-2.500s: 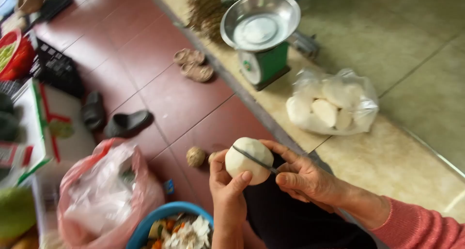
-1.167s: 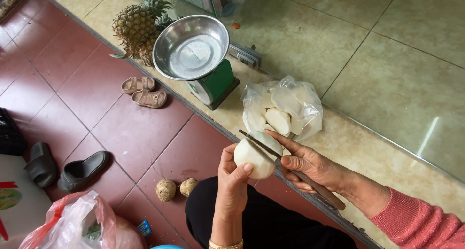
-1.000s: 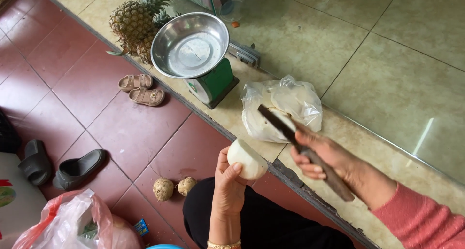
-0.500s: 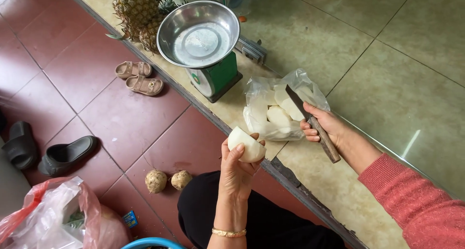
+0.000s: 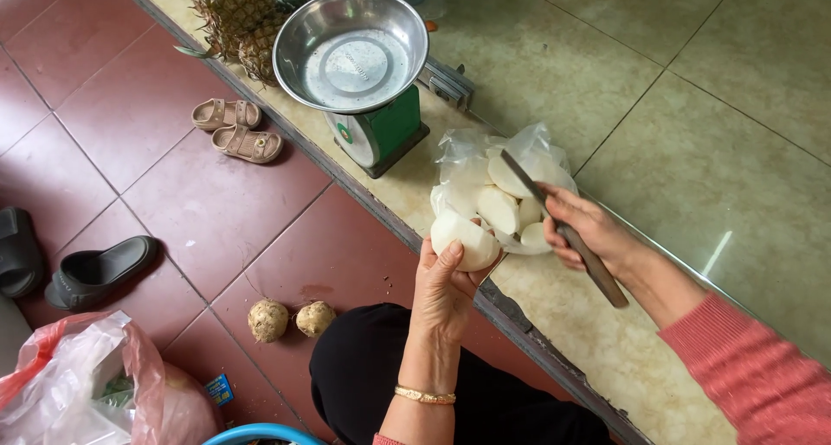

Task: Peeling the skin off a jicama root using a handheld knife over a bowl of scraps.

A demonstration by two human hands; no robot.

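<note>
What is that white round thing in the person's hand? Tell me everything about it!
The peeled white root is a smooth, creamy-white, rounded lump with no brown skin left on the side that shows. The left hand grips it from below, fingers curled around it, thumb on its near side. It is held up at the edge of the clear plastic bag, touching or nearly touching the bag, where more peeled white pieces lie. It looks firm and slightly moist.

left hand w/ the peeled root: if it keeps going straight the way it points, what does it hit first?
Likely the clear plastic bag of peeled pieces: the left hand holds its peeled white root right at the bag's near edge. Depth is unclear from above.
</note>
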